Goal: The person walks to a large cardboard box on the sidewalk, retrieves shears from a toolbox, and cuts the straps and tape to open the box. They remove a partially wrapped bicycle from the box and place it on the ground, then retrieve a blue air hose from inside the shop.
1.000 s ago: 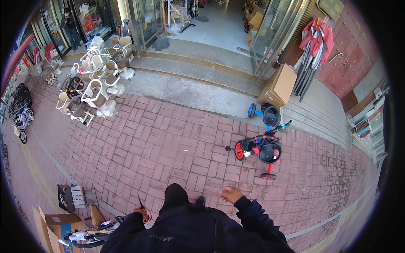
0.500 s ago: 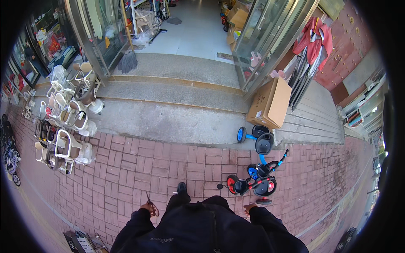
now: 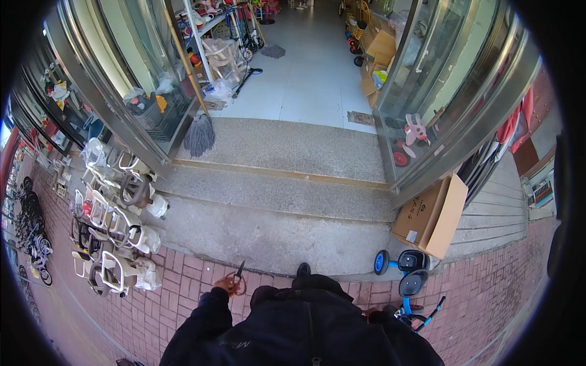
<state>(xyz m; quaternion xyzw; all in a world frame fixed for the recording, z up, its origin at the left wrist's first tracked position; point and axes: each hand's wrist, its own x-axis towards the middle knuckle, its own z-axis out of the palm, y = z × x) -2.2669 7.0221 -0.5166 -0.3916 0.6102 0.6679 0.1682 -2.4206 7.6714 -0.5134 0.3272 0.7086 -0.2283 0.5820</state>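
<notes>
My left hand [image 3: 225,284] is closed round the handles of a pair of scissors [image 3: 240,269], whose dark blades point up and forward over the brick paving. Low at my right side, only a sliver of my right hand [image 3: 368,312] shows past the dark jacket, and its fingers are hidden. Nearest to that hand is a blue and black child's tricycle [image 3: 414,283], partly covered by my right sleeve. One dark shoe [image 3: 304,269] is at the edge of the concrete in front of the steps.
Stone steps [image 3: 287,140] lead up to an open glass doorway. A mop [image 3: 199,135] leans at its left side, by several cream ride-on toys [image 3: 116,213]. On the right, a cardboard box [image 3: 429,215] stands beyond the tricycle. Shelves and boxes line the shop inside.
I have walked forward, so the steps and doorway are closer. The tricycles have slid back toward my right side, and my right hand is now mostly hidden. The scissors stay in my left hand.
</notes>
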